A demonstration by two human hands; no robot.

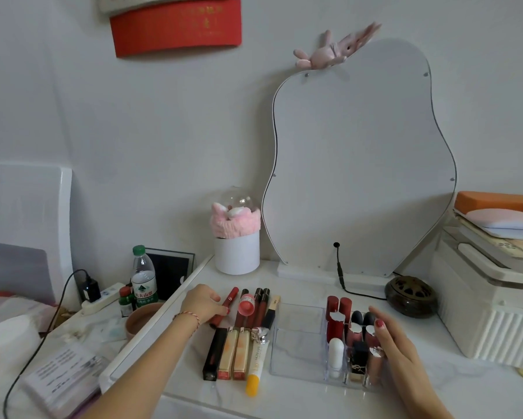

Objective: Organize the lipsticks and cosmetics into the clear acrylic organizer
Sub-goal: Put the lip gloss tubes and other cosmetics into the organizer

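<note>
Left hand (204, 306) is down on the desk (435, 385) at lower centre, fingers curled around the lower end of a red lipstick tube (225, 305), which lies slanted at the left end of the back row of loose cosmetics. Right hand (396, 343) sits at the right side of the clear acrylic organizer (299, 352), fingers spread and flat against its outer wall, gripping nothing, more likely bracing it. Inside, the right-hand slots already carry upright lipsticks (339, 316) and a white stick (335, 352); the two wider compartments on the left look empty. Just left of the organizer lie the rest: dark red tubes, a black-and-gold one, two gold cases (234, 353), a black case, and a yellow-capped tube (255, 370). Now the risks, as I read them: the red tube lies close against its neighbours, so lifting it at an angle could roll the round pink-capped item (246, 306) or nudge the row out of line. Carrying it across, the left arm passes over the front row and could sweep it. And those standing lipsticks are tall and narrow; a bump from the bracing hand, or a tube dropped in crooked, could knock them over. Hard to judge here: the clear dividers barely show, so which slots are free is uncertain. The right palm hides the organizer's far corner, and the labels are too small to read.
</note>
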